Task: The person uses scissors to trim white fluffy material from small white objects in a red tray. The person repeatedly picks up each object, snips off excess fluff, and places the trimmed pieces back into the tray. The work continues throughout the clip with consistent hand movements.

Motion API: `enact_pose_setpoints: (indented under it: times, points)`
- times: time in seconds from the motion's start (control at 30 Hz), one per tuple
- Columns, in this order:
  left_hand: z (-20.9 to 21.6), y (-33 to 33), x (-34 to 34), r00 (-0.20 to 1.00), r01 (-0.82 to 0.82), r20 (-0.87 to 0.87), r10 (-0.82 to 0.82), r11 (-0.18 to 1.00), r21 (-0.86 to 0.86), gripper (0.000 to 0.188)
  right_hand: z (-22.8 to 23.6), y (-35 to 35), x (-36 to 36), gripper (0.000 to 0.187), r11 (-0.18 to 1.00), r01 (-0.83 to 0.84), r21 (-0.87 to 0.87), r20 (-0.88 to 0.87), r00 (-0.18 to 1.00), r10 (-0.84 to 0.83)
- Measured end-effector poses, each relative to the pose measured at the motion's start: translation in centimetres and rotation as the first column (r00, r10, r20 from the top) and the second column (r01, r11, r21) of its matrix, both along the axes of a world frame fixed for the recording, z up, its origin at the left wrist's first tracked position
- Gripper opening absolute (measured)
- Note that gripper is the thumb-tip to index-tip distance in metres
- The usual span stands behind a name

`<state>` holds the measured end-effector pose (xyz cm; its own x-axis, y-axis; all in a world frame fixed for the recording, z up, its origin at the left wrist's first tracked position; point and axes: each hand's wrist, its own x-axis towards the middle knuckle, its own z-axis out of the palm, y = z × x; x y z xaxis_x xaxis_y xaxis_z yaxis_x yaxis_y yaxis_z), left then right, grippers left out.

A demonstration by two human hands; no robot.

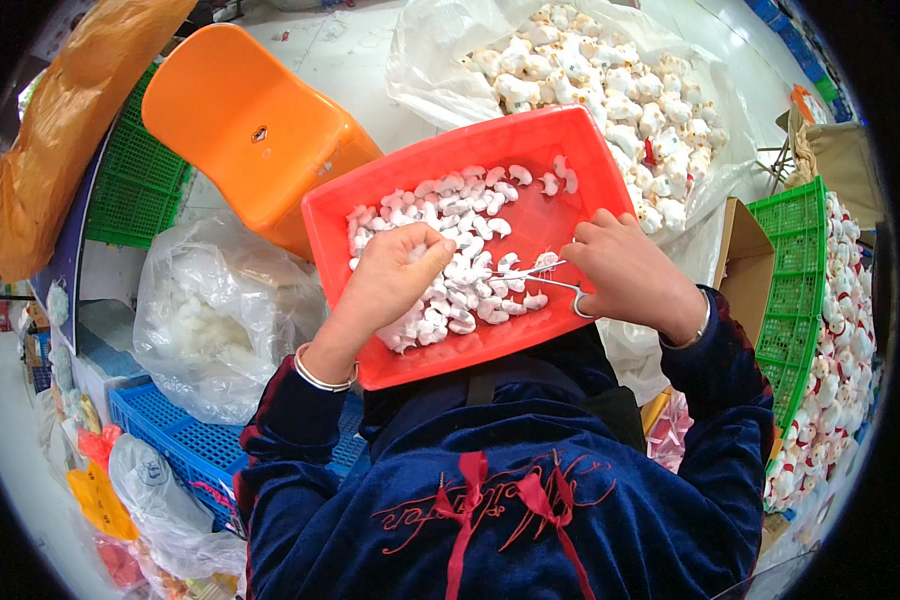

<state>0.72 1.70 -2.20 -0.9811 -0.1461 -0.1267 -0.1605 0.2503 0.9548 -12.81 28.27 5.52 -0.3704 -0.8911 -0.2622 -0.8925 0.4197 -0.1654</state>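
Toward the left, an orange chair, with a clear plastic bag of white fluff below it. Over the left part of a red tray, left hand with thumb and forefinger pressed together; impossible to tell whether on anything. Beneath and around it, small white curved pieces, heaped mostly in the tray's left half. Farther right, silver scissors, blades pointing left among the pieces, gripped in the curled fingers of the right hand. Likely risks: a nicked left fingertip, from hands brought too close; a damaged piece, from blades so near the heap; a spill, from any tilt of the tray. For moving: tight by the chair at the left rim, bare tray floor toward the far right, cardboard box and green crate beyond the right elbow's side.
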Motion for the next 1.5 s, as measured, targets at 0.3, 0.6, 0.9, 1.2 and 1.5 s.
enact_pose_setpoints:
  times: [0.3, 0.6, 0.9, 1.2, 1.5]
  points:
    - [1.0, 0.3, 1.0, 0.988, -0.157, 0.071, 0.141, 0.915, 0.371, 0.023, -1.0, -3.6, -1.1, 0.016, 0.965, -0.157, 0.211, 0.054, 0.987, 0.149]
    - [1.8, 0.1, 2.1, 0.986, -0.094, 0.154, 0.056, 0.963, 0.254, 0.023, 1.4, -1.8, -3.0, 0.031, 0.994, 0.107, -0.007, 0.373, 0.923, -0.097]
    - [2.1, 1.5, 1.8, 0.995, -0.097, 0.0, 0.1, 0.96, 0.262, 0.022, 2.2, -0.5, -1.5, 0.032, 0.978, 0.179, -0.108, 0.404, 0.906, -0.121]
    - [1.4, 1.5, 1.7, 0.981, -0.181, 0.041, 0.191, 0.813, 0.553, 0.013, 0.9, -1.1, -0.1, 0.032, 0.943, 0.231, -0.241, 0.465, 0.88, -0.097]
    - [1.6, 1.6, 1.9, 0.95, -0.273, 0.085, 0.3, 0.667, 0.693, 0.01, -1.1, -1.3, 2.0, 0.028, 0.933, 0.243, -0.267, 0.497, 0.864, -0.083]
